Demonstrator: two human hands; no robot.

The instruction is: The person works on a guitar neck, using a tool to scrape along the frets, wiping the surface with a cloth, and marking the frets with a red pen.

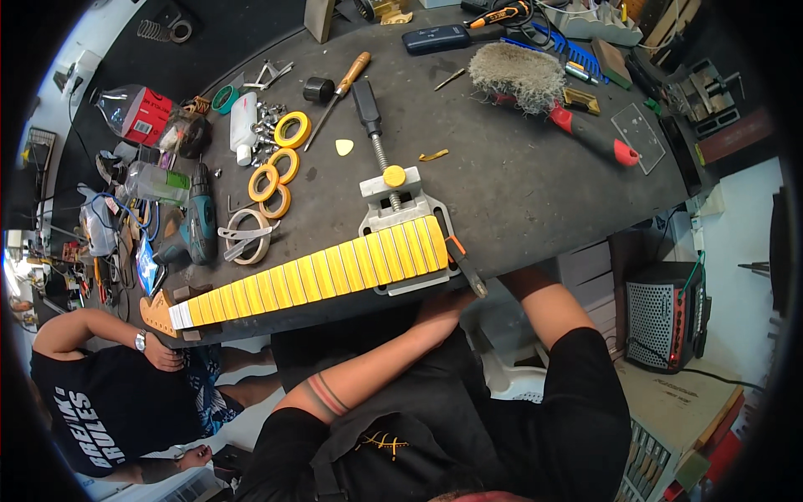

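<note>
A guitar neck lies along the bench's near edge, its fretboard covered in yellow masking tape between the metal frets. Its wooden headstock points left. The wide end rests at a grey metal vise with a threaded screw and dark handle. My left hand reaches to the bench edge just below the vise, its fingers hidden. Over to the right, my other forearm passes beneath the bench edge, which hides my right hand. Beside the vise, a dark narrow tool with an orange part overhangs the edge.
Tape rolls, a wood-handled screwdriver and a cordless drill lie at left. A red-handled brush lies at back right. Another person stands at the left. A speaker-like box is at right.
</note>
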